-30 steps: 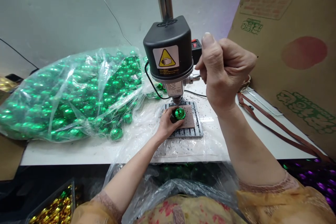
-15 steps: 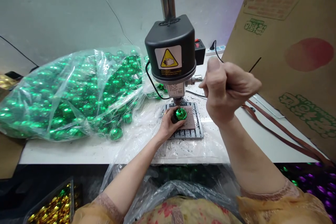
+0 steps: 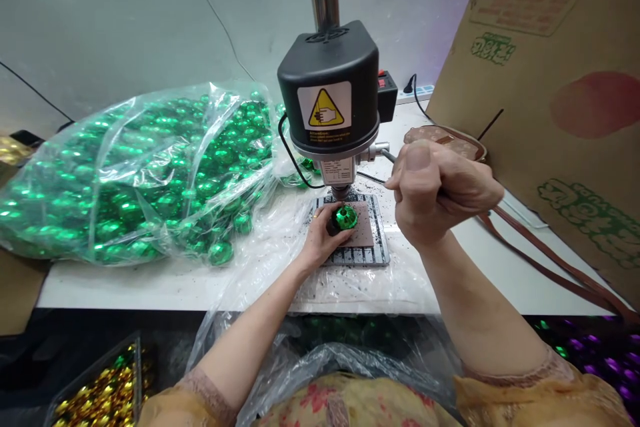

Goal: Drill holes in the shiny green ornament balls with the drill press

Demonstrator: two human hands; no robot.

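Under the spindle of a small black drill press (image 3: 327, 87), my left hand (image 3: 320, 240) grips a shiny green faceted ball (image 3: 346, 217) between thumb and fingers. The ball sits on a brownish square pad (image 3: 363, 230) over the slotted metal base plate (image 3: 381, 250). A dark hole or spot shows on top of the ball. My right hand (image 3: 435, 193) is closed in a fist around the drill press's feed lever (image 3: 387, 155); most of the lever is hidden inside the fingers. Dark shavings lie scattered around the base.
A clear plastic bag (image 3: 150, 173) full of green balls lies on the white table (image 3: 125, 290) at left. On the right stand a large cardboard box (image 3: 550, 120) and a bag with a brown strap (image 3: 550, 247). Below are a bin of gold balls (image 3: 100, 390) and purple balls (image 3: 607, 367).
My right fist, with the lever, has moved down a little. The bag behind it shows now. My left hand keeps the green ball in the same place on the pad.
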